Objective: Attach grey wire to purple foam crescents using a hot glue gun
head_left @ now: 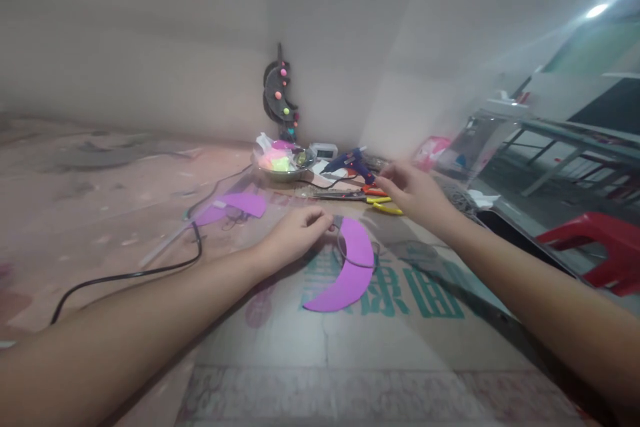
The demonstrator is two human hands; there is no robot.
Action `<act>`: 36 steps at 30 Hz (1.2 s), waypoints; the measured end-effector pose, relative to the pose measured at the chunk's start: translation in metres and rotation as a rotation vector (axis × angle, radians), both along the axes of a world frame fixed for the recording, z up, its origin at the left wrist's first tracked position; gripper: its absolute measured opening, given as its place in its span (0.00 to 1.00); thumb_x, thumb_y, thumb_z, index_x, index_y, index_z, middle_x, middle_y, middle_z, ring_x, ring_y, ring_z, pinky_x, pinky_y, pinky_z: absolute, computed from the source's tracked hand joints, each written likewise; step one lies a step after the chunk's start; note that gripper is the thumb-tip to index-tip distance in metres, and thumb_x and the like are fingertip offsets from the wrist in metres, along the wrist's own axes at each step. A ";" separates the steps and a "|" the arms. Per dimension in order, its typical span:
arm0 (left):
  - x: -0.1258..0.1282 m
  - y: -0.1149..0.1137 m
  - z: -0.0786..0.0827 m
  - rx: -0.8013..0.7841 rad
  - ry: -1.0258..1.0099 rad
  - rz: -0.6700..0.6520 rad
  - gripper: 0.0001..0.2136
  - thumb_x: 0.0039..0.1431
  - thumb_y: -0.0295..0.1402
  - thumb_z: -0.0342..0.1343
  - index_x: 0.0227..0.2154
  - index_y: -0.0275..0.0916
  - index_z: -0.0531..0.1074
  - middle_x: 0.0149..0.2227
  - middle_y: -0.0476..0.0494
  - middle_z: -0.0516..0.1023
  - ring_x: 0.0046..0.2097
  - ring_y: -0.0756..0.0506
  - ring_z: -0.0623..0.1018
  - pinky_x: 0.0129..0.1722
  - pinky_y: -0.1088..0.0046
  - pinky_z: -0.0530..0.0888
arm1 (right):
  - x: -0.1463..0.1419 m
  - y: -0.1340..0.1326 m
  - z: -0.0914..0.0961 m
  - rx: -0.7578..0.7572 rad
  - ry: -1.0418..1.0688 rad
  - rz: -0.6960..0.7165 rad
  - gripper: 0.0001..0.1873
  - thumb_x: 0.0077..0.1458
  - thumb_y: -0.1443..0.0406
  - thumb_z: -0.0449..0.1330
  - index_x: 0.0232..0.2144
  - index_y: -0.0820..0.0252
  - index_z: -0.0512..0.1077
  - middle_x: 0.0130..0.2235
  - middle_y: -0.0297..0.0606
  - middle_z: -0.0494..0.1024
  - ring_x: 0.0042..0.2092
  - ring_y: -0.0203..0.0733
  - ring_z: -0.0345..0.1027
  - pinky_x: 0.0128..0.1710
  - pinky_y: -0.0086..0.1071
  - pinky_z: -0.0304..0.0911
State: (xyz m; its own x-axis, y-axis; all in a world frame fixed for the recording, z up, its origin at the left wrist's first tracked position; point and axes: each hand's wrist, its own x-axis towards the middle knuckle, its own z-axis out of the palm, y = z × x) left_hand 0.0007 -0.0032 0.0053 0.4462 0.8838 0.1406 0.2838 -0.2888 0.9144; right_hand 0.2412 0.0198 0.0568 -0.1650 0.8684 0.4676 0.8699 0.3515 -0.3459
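My left hand (299, 233) rests on the cardboard sheet (350, 333), its fingers pinched at the top end of a purple foam crescent (350, 267) where a thin dark wire loop lies. My right hand (413, 190) reaches out toward the blue glue gun (350, 161) and the orange and yellow handled tools (383, 201); its fingers are blurred by motion and nothing is seen in them. A metal bowl (286, 172) with pink and yellow pompoms stands just behind.
More purple foam pieces (235, 205) lie to the left beside a black cable (150, 267). A black crescent decorated with coloured balls (280, 97) leans on the wall. A red plastic stool (600, 247) stands off the right edge.
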 end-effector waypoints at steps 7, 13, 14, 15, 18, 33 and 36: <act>-0.002 0.002 0.003 0.075 -0.036 0.103 0.13 0.61 0.37 0.47 0.22 0.37 0.64 0.22 0.52 0.64 0.27 0.50 0.65 0.27 0.75 0.60 | -0.012 -0.064 -0.011 -0.755 0.428 0.206 0.30 0.58 0.52 0.56 0.58 0.55 0.57 0.38 0.41 0.78 0.19 0.33 0.65 0.18 0.30 0.60; -0.004 0.008 -0.004 0.066 -0.074 0.145 0.15 0.61 0.41 0.47 0.23 0.37 0.65 0.23 0.52 0.64 0.26 0.51 0.64 0.25 0.76 0.60 | -0.004 -0.061 -0.009 -1.010 0.363 0.320 0.23 0.51 0.56 0.62 0.48 0.58 0.68 0.31 0.36 0.78 0.25 0.37 0.70 0.24 0.30 0.66; -0.004 0.008 -0.005 0.067 -0.078 0.147 0.15 0.61 0.41 0.47 0.23 0.37 0.65 0.22 0.52 0.64 0.25 0.51 0.64 0.25 0.76 0.60 | -0.003 -0.060 -0.007 -1.027 0.314 0.319 0.17 0.51 0.56 0.63 0.41 0.59 0.71 0.28 0.35 0.76 0.26 0.37 0.70 0.26 0.31 0.66; -0.004 0.009 -0.006 0.067 -0.079 0.146 0.15 0.61 0.40 0.47 0.23 0.37 0.65 0.22 0.52 0.64 0.25 0.51 0.64 0.25 0.76 0.60 | -0.002 -0.059 -0.006 -1.019 0.254 0.309 0.13 0.51 0.56 0.63 0.34 0.60 0.73 0.25 0.34 0.75 0.26 0.37 0.69 0.27 0.30 0.66; -0.003 0.008 -0.006 0.074 -0.063 0.129 0.14 0.61 0.39 0.47 0.23 0.38 0.64 0.22 0.53 0.64 0.25 0.51 0.65 0.25 0.76 0.61 | -0.002 -0.060 0.001 -0.856 0.123 0.267 0.15 0.54 0.54 0.59 0.26 0.60 0.73 0.23 0.33 0.73 0.24 0.34 0.64 0.26 0.28 0.61; -0.004 0.002 -0.006 0.097 0.100 -0.084 0.15 0.62 0.39 0.45 0.22 0.38 0.64 0.24 0.50 0.69 0.29 0.49 0.70 0.28 0.75 0.64 | -0.007 -0.048 -0.026 -0.363 0.250 0.153 0.25 0.56 0.64 0.54 0.57 0.55 0.65 0.58 0.46 0.70 0.29 0.37 0.72 0.30 0.36 0.69; -0.004 0.001 -0.005 0.104 0.102 -0.098 0.15 0.63 0.39 0.45 0.23 0.38 0.64 0.24 0.50 0.69 0.29 0.49 0.70 0.29 0.75 0.65 | -0.022 -0.061 -0.024 -0.610 0.579 0.285 0.29 0.57 0.62 0.54 0.60 0.51 0.57 0.60 0.46 0.65 0.23 0.29 0.66 0.22 0.32 0.67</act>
